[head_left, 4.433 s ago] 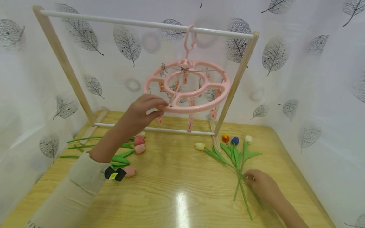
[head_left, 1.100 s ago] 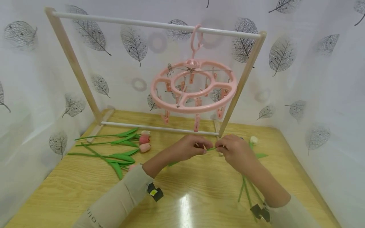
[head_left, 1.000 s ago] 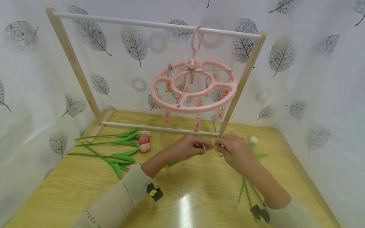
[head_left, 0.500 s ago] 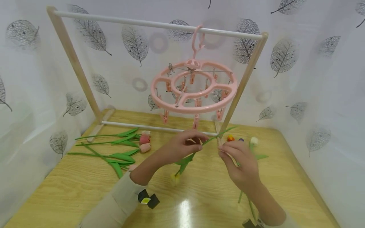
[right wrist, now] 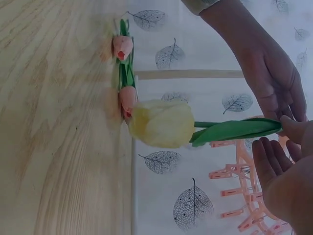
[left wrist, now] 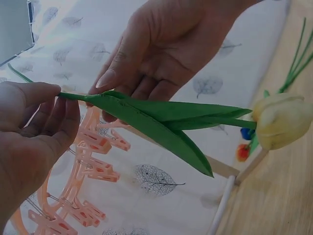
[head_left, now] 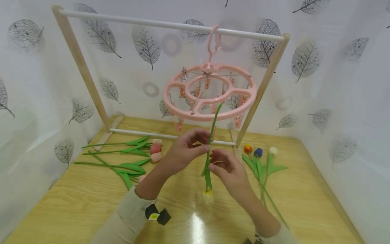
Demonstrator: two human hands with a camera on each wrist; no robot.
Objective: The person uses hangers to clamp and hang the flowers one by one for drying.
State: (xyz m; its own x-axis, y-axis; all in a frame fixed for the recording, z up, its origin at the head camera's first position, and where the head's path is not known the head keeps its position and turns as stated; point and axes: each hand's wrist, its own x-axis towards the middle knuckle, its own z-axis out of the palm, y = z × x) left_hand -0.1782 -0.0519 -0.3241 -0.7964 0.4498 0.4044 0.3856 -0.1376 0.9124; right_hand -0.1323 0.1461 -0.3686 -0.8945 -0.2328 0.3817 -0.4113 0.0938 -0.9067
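Note:
A yellow tulip (head_left: 208,196) hangs upside down between my hands, its green stem pointing up at the pink clip hanger (head_left: 210,117). My left hand (head_left: 187,149) pinches the stem; the left wrist view shows thumb and fingertips meeting on it. Lower down, at the base of the leaves (left wrist: 156,115), my right hand (head_left: 230,171) has its thumb and curled fingers around the tulip; how firmly is unclear. In the right wrist view the yellow bloom (right wrist: 164,123) is near the camera. Several pink clips (right wrist: 234,192) dangle from the hanger, near the hands.
The hanger hooks onto the white top bar (head_left: 170,24) of a wooden-legged rack. Pink and white tulips (head_left: 156,149) lie at the table's left. Orange, blue (head_left: 258,152) and white tulips lie at the right. A leaf-printed curtain (head_left: 329,84) encloses the table (head_left: 182,217).
The left hand left the hanger, and both hands came together at a stem. The yellow tulip has left the right-hand bunch and turned bloom-down; the right hand shifted from stem end to leaves.

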